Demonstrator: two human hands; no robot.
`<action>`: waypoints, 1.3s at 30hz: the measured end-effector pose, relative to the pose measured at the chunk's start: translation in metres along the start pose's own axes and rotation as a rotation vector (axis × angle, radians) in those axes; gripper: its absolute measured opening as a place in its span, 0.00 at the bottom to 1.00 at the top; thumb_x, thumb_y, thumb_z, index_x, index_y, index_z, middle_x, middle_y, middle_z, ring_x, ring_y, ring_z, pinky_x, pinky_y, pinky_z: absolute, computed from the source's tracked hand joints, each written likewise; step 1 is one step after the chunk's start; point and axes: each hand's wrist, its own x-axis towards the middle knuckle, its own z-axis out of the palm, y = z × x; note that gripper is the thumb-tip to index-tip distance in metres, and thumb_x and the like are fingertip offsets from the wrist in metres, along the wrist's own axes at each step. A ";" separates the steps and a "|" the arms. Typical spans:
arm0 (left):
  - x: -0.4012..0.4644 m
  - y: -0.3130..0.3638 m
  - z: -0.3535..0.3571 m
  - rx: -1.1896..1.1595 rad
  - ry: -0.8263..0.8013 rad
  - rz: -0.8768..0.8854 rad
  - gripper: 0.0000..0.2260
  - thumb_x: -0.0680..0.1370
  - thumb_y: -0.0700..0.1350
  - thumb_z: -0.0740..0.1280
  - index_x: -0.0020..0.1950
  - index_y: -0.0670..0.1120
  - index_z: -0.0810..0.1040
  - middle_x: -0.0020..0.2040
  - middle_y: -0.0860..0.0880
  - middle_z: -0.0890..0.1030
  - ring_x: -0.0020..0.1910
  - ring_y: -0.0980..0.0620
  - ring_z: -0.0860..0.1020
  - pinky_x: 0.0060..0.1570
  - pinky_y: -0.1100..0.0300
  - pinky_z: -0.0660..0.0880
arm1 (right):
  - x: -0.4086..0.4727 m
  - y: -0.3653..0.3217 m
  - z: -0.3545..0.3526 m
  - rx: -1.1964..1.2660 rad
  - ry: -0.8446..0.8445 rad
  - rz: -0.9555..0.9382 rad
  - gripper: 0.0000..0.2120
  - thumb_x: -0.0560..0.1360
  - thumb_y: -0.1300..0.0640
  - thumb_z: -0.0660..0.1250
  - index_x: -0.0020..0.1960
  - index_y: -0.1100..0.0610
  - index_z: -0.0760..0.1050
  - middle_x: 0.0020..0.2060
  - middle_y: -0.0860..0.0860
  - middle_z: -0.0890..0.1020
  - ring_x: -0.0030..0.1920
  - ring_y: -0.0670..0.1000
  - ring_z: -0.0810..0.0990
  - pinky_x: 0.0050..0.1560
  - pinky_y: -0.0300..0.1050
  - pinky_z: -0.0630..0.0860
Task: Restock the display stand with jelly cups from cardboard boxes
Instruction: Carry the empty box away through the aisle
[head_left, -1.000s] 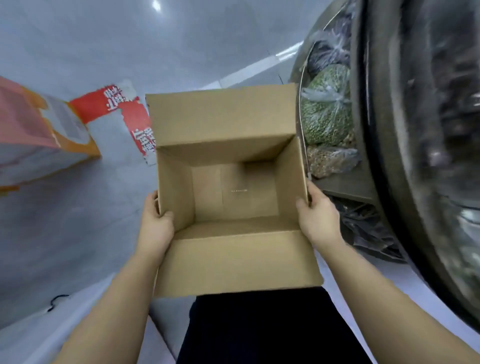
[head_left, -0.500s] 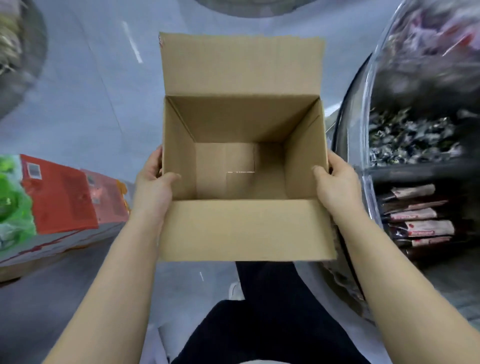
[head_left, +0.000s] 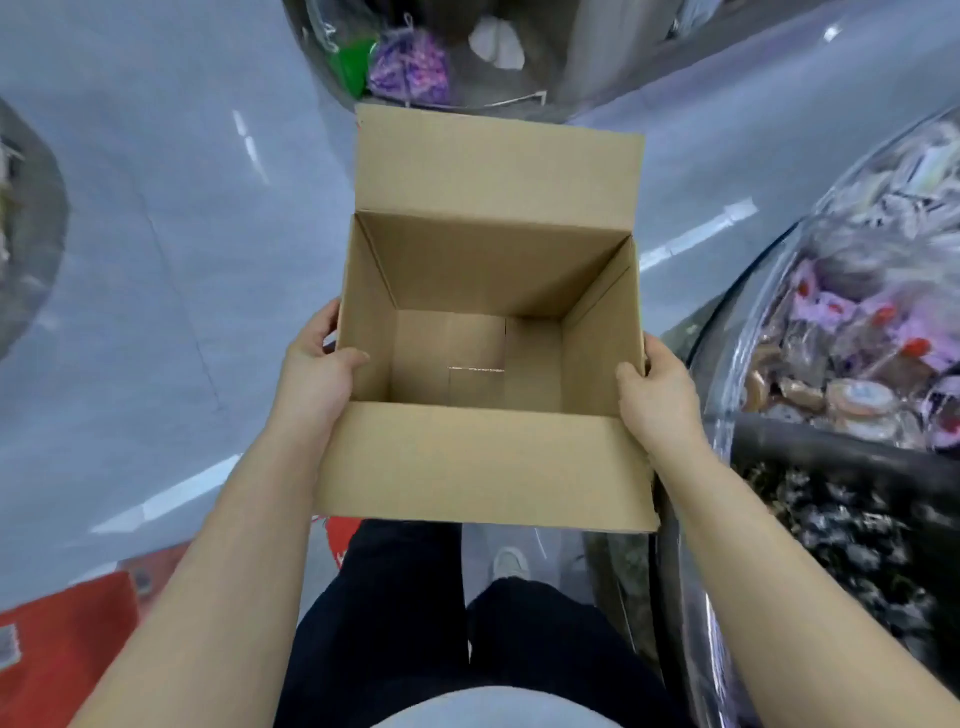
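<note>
An open brown cardboard box (head_left: 483, 462) is held in front of me above my legs, its flaps spread and its inside empty. My left hand (head_left: 314, 376) grips the left wall, thumb hooked over the rim. My right hand (head_left: 657, 397) grips the right wall the same way. A round clear-walled display stand (head_left: 852, 358) curves along the right side, its upper tier holding wrapped sweets and round jelly cups (head_left: 857, 400).
A second round stand (head_left: 415, 57) with purple and green bags is straight ahead past the box. Red packaging (head_left: 62, 644) lies on the grey floor at lower left. Another stand's edge (head_left: 26, 234) shows at far left. My shoe (head_left: 509, 564) is below the box.
The view has swung round with the box still in both hands. The stand on the right now shows sweets and jelly cups, and the red packaging has slid to the lower left.
</note>
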 end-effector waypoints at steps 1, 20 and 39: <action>0.023 0.013 0.005 0.008 -0.022 0.007 0.27 0.70 0.34 0.60 0.62 0.60 0.74 0.57 0.58 0.80 0.54 0.52 0.79 0.52 0.51 0.77 | 0.018 -0.010 0.002 0.009 0.007 0.019 0.19 0.74 0.58 0.55 0.63 0.46 0.70 0.37 0.48 0.79 0.37 0.49 0.77 0.39 0.45 0.74; 0.372 0.277 0.284 0.319 -0.466 0.160 0.26 0.71 0.32 0.62 0.54 0.64 0.76 0.52 0.53 0.81 0.45 0.56 0.79 0.47 0.59 0.74 | 0.352 -0.117 -0.106 0.232 0.349 0.342 0.12 0.75 0.60 0.55 0.51 0.47 0.73 0.37 0.47 0.79 0.38 0.55 0.77 0.36 0.47 0.72; 0.571 0.533 0.756 0.379 -0.735 0.295 0.25 0.74 0.32 0.63 0.67 0.52 0.72 0.53 0.52 0.81 0.47 0.60 0.79 0.53 0.62 0.74 | 0.729 -0.130 -0.405 0.356 0.638 0.549 0.12 0.76 0.58 0.55 0.46 0.41 0.71 0.36 0.42 0.77 0.35 0.46 0.75 0.30 0.41 0.67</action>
